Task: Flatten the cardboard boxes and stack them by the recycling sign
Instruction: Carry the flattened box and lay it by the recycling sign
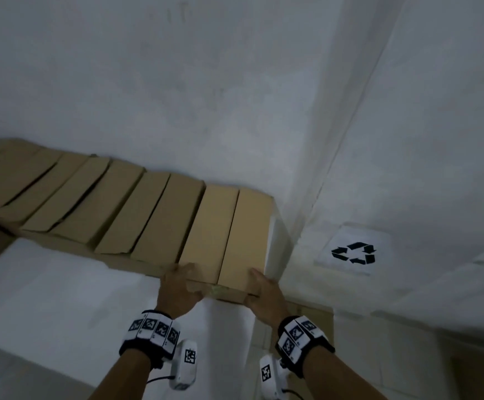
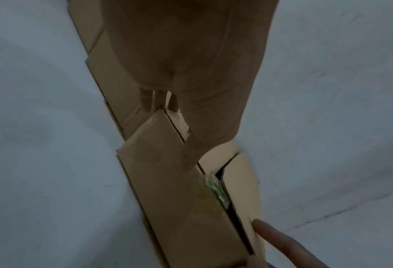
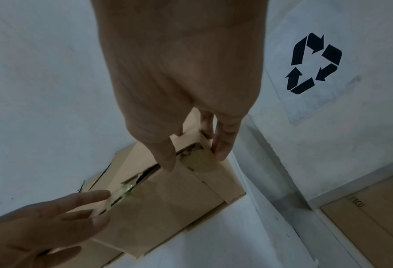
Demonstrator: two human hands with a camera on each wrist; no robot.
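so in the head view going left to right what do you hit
row of flattened boxes → left hand → right hand → wall corner → recycling sign

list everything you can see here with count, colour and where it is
flattened cardboard boxes: many, exact count unclear, brown, fanned in an overlapping row along the base of the white wall
front cardboard piece: one, brown, at the row's right end in the corner, held at its near edge
tape remnant: one, yellowish clear, on the near edge of the front piece
recycling sign: one, black arrows on white paper, on the right-hand wall beside the corner
another cardboard piece: one, brown, printed lettering, low on the right by the wall
wrist bands: two, black with black-and-white marker squares, one on each wrist
left hand: one, holds the front piece's near left edge
right hand: one, holds its near right corner
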